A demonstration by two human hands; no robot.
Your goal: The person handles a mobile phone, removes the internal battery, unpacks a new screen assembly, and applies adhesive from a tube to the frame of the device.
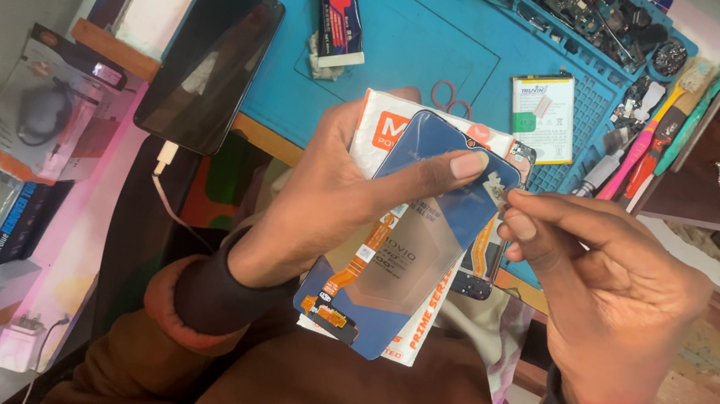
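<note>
Two hands work above the blue silicone repair mat (426, 38): left hand (331, 197) clamps the blue rectangular phone display panel (414, 231) (orange flex attached); right hand (598, 291) pinches a film tab (500, 193) at its corner. Peeling seems underway; a slow, steady pull is needed.

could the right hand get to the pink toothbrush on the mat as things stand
Probably yes, once freed: the right hand pinches a small tab at the phone screen's corner, and the pink toothbrush lies uncovered just beyond it on the blue mat.
</note>
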